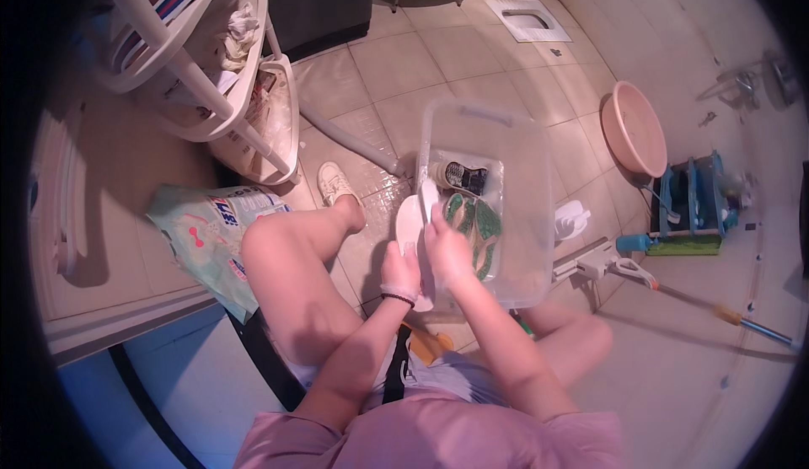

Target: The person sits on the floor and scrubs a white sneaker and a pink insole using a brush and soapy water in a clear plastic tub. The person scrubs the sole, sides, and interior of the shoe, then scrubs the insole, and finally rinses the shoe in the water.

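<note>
My left hand [402, 271] is closed around a white slipper-like shoe [410, 218], which is held upright at the near left side of a clear plastic tub [527, 166]. In my right hand [451, 257] is a slim white brush [429, 192], pressed close along the shoe; its bristles do not show. Inside the tub, to the right of my hands, lie a black-and-white sneaker [466, 177] and a pair of green sandals [482, 220], with what looks like shallow water around them.
A white tiered rack [282, 123] and a printed plastic bag [198, 233] are at left. A grey hose [350, 139] crosses the tiles. At right are a pink basin [634, 130], a white scoop-like container [572, 219], a blue caddy [693, 195] and a long-handled mop [666, 288].
</note>
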Tool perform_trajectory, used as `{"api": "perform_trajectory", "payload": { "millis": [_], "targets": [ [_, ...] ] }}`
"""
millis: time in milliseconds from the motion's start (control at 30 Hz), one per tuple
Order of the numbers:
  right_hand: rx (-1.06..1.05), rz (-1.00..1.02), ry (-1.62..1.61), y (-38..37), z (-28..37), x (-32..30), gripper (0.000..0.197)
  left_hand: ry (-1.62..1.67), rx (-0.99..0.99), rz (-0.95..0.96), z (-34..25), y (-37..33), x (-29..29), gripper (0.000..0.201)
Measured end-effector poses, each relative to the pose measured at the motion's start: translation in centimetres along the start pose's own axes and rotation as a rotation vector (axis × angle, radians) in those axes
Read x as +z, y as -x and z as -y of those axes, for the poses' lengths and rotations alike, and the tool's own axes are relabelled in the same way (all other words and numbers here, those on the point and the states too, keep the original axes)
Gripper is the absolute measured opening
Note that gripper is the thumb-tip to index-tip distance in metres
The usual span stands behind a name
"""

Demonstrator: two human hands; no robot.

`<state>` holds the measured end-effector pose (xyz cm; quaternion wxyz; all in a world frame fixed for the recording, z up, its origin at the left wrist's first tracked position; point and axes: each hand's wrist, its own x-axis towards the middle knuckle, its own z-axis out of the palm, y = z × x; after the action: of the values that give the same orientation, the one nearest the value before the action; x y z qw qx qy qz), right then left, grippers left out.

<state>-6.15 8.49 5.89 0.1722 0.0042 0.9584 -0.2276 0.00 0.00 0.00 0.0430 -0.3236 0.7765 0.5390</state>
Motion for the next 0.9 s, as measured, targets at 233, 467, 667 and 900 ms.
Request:
{"api": "perform_trajectory", "payload": {
  "millis": [233,467,667,900],
  "targets": [
    [-0.005,0.039,0.021,5.5,-0.4,0.7,0.044,-0.063,0.006,-0.016,-1.3,-1.3,-0.1,0.033],
    [0.027,0.017,-0.071,3.1,0.2,0.2,0.042,0.119,0.032,-0.111,-1.4,-2.1,1.4,0.03],
    [0.031,0.068,0.027,8.4,-2.1,1.7,0.041,0.075,0.076,-0.115,0.7,-2.2,1.9,0.029],
    [0.006,0.017,-0.072,-1.2,1.3,-1.1,0.039,0.231,0.12,0.003,0.2,-3.0,2.9,0.028]
  ]
}}
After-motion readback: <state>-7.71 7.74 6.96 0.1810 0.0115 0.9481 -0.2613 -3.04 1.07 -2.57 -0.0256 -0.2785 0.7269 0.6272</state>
